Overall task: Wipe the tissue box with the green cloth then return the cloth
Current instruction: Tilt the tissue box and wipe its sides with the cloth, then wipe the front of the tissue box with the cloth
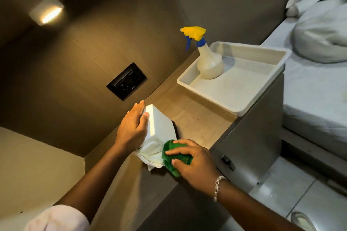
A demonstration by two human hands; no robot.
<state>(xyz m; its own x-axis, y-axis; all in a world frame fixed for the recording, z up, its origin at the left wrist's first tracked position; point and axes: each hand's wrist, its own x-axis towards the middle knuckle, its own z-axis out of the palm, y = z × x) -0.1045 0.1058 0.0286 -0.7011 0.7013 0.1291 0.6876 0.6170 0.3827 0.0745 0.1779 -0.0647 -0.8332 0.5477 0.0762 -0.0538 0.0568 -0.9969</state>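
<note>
A white tissue box (159, 124) stands on the wooden bedside shelf (197, 116), with a tissue (152, 155) hanging out at its near end. My left hand (132, 127) lies flat against the box's left side and holds it steady. My right hand (189, 163) grips the crumpled green cloth (174, 157) and presses it against the near end of the box, beside the tissue. A silver bracelet sits on my right wrist.
A white tray (244, 99) sits further along the shelf and holds a spray bottle (208, 62) with a yellow and blue trigger. A black wall socket (126, 81) is on the wall at left. A bed (317, 73) with white linen lies to the right.
</note>
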